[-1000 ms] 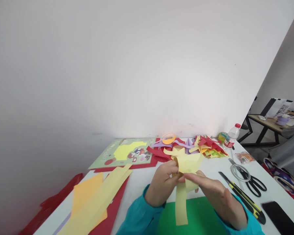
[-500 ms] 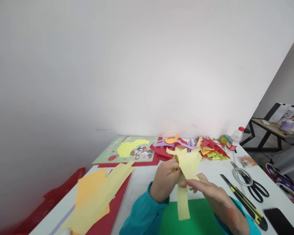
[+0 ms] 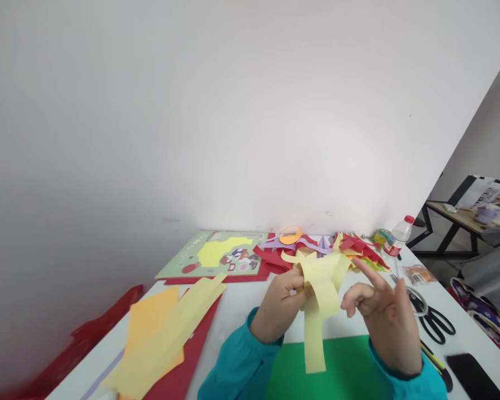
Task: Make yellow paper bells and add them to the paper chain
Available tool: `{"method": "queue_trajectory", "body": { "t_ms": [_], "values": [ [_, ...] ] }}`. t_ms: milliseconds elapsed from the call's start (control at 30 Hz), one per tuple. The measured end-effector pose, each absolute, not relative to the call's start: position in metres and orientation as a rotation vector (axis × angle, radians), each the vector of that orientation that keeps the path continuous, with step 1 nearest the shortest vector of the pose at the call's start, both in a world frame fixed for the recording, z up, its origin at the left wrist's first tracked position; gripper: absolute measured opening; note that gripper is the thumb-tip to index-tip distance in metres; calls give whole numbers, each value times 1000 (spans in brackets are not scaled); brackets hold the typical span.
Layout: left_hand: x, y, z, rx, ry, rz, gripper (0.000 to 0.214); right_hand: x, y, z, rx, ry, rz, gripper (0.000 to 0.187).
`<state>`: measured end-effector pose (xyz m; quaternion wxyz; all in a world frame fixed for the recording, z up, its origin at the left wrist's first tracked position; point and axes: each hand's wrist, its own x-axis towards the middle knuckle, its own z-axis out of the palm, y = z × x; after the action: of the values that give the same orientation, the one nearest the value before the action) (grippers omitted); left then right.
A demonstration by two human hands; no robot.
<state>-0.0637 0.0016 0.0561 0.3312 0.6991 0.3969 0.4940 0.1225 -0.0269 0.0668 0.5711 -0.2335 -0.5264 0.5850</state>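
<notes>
Head camera: yellow paper pinched in one hand, the other hand open beside it

Above the near edge of the white surface (image 3: 241,303), the left hand (image 3: 279,305) grasps a yellow paper piece (image 3: 321,278) between thumb and fingers, pinching it at its left side. The piece is held up off the surface. Its wider, folded part is at the top, with flaps spreading toward 10 and 2 o'clock, and a narrow strip hangs from it. The long axis runs from 12 to 6 o'clock, and the free end of the strip dangles in front of a green sheet (image 3: 341,369).

At 3 o'clock of the paper is the right hand (image 3: 385,322), released and holding nothing. Its palm is turned inward, the index finger points toward 11 o'clock and the other fingers are loosely curled. Those curled fingertips are just beside the strip, though I cannot tell whether they touch it. Both wrists come out of teal sleeves.

At 12 o'clock, beyond the hands, there is a heap of coloured paper scraps (image 3: 360,253) with a water bottle (image 3: 395,239) at its right end. At 10 o'clock lies a printed craft sheet (image 3: 216,256). Long yellow strips (image 3: 170,339) lie over orange and red sheets at 8 o'clock. Black scissors (image 3: 433,321) lie at 3 o'clock, partly behind the right hand. A utility knife (image 3: 437,366) and a dark phone (image 3: 475,379) are at 4 o'clock.
</notes>
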Motion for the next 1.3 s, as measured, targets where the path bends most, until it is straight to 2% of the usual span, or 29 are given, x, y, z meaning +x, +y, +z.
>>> {"method": "queue_trajectory", "body": {
  "t_ms": [167, 400, 667, 867, 1000, 1133, 1300],
  "values": [
    [-60, -2, 60, 1905, 936, 1210, 31, 117, -18, 56, -725, -1403, 1530, 70],
    [-59, 0, 54, 2120, 999, 1215, 32, 117, -25, 56, -824, -1517, 1489, 68],
    [-60, 3, 55, 2004, 1012, 1203, 36, 126, -40, 61, -725, -1724, 1146, 55],
    [-60, 4, 51, 1885, 1069, 1256, 37, 125, -51, 77, -386, -1904, 972, 44],
    [-61, 0, 56, 1819, 927, 1282, 25, 129, -53, 81, -268, -1746, 1088, 52],
    [-58, -4, 62, 1898, 796, 1331, 24, 130, -44, 75, -464, -1345, 1291, 55],
    [-57, -4, 62, 2052, 764, 1357, 27, 120, -28, 66, -731, -1509, 1515, 69]
  ]
}}
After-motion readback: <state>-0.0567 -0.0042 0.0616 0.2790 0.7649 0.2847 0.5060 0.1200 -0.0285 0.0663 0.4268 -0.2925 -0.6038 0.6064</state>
